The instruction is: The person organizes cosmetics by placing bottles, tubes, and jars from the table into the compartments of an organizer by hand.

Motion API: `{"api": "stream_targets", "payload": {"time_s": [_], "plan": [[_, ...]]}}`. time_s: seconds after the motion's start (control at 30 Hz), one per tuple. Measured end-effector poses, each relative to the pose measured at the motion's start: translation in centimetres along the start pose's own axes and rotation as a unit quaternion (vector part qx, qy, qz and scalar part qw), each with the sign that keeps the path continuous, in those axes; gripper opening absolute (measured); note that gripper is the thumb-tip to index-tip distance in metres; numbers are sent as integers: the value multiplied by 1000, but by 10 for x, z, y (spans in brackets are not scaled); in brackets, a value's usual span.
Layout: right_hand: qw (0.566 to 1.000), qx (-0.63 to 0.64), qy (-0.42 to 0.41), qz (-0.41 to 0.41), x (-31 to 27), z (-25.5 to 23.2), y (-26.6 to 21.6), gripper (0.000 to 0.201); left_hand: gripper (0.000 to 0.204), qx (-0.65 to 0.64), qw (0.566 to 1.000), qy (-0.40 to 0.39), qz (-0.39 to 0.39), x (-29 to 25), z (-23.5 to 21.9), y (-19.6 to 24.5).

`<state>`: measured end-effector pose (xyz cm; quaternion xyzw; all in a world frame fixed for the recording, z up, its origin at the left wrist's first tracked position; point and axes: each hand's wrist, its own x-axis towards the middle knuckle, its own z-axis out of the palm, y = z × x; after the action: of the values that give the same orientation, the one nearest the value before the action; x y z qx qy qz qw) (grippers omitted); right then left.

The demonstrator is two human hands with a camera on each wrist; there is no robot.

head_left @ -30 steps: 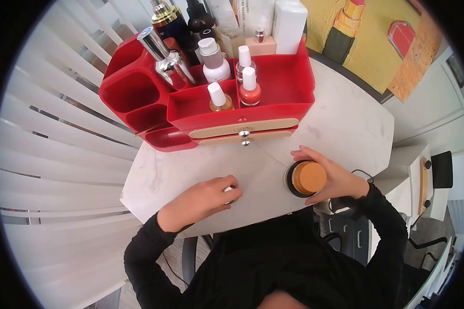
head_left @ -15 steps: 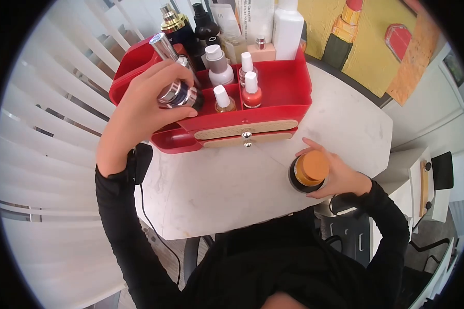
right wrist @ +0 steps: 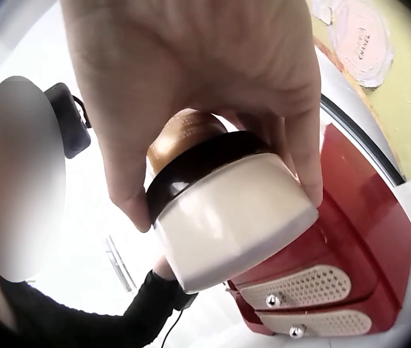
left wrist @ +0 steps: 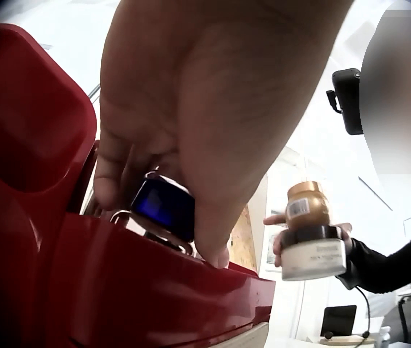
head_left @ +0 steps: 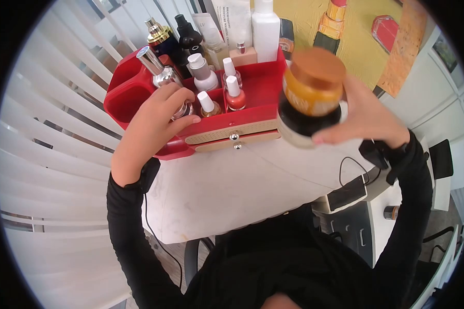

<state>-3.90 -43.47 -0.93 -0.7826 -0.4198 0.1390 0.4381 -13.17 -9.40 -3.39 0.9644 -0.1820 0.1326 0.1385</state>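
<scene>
My left hand (head_left: 157,121) reaches into the front left compartment of the red organizer (head_left: 263,74). Its fingers and thumb stand around a small dark blue jar (left wrist: 163,206) with silvery trim, low behind the organizer's wall. My right hand (head_left: 371,116) holds two stacked jars up in the air, off the right end of the organizer. The upper one is a gold-orange jar (head_left: 314,85); below it is a white jar (right wrist: 238,217) with a black lid. Thumb and fingers grip the black lid from opposite sides in the right wrist view.
Several nail polish bottles (head_left: 236,95) stand beside my left hand, with a white pump bottle (head_left: 202,74) and a silver-capped bottle (head_left: 160,67) behind. Taller bottles and tubes line the back. Two drawers (head_left: 206,139) face the white tabletop (head_left: 221,195). A cable runs along my left sleeve.
My left hand went from the tabletop up to the organizer and lowered the blue jar into the front compartment. My right hand lifted the stacked jars from the table toward the organizer's right end.
</scene>
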Motion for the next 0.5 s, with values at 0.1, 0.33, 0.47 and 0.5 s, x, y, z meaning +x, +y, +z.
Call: {"api": "stream_targets", "payload": {"time_s": [0.1,0.33,0.47,0.5], "plan": [[998,6,29,-63,32,-5,10,93,28,13,999,29,20,-5,8,3],[989,-24,83,-124,90,4,40,98,30,6,998,62,-12,-6,15,2],[983,-76,112,-121,98,11,48,100,35,48,997,55,-28,-6,12,3],[983,-77,112,-121,97,13,47,100,35,49,997,56,-27,-6,13,3]]}}
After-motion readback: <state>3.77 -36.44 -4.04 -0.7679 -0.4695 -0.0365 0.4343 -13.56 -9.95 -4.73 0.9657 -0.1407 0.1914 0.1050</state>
